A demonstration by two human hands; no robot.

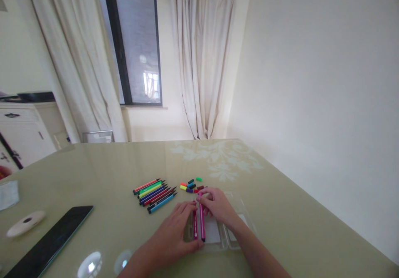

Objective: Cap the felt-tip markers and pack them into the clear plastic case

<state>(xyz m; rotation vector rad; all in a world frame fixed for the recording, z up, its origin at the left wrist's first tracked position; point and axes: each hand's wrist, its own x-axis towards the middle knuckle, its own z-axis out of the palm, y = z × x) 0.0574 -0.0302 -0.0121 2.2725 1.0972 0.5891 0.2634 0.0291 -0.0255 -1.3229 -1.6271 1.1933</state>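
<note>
Head view: right hand [218, 205] pinches a pink marker [202, 224] (smooth, cylindrical), left hand [174, 233] spread wide at a clear plastic case [218, 245].

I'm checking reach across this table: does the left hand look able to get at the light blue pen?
Probably yes: the light blue pen lies at the pen row's near edge, close to the left hand, with nothing seen between them, though that hand is at the clear case.
</note>
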